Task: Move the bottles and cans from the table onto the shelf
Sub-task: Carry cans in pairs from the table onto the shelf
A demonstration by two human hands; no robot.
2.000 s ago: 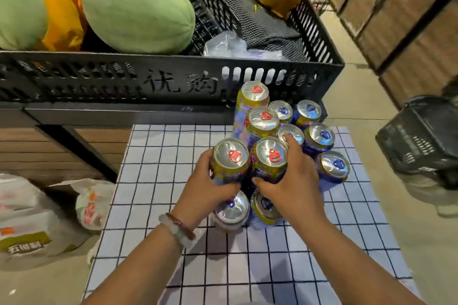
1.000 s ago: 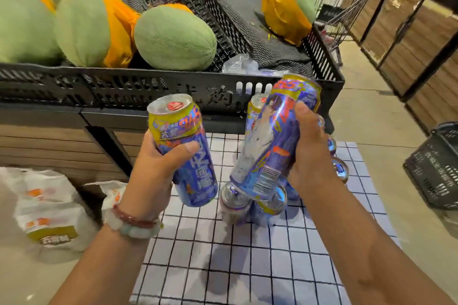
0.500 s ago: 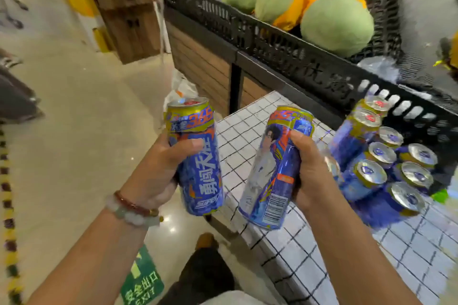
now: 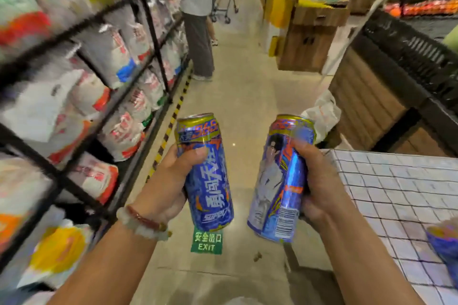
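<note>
My left hand [image 4: 171,181] grips a tall blue and yellow can [image 4: 205,173], held upright above the aisle floor. A second blue can [image 4: 280,178] printed with a figure sits in my right hand [image 4: 319,183], tilted slightly. The table with the white checked cloth [image 4: 396,193] lies to the right, and part of another can [image 4: 443,242] shows at its right edge. A black metal shelf [image 4: 104,106] stacked with white bags runs along the left.
A person [image 4: 198,15] stands ahead in the aisle beside the shelf, with a trolley behind. A wooden produce stand with a black crate [image 4: 406,57] is on the right. A white bag [image 4: 322,114] lies on the floor beside it. A green exit sticker [image 4: 207,241] marks the floor.
I lifted two cans off the table cluster and turned left. The view swung from the produce stand and table to the aisle and the shelf of bags.
</note>
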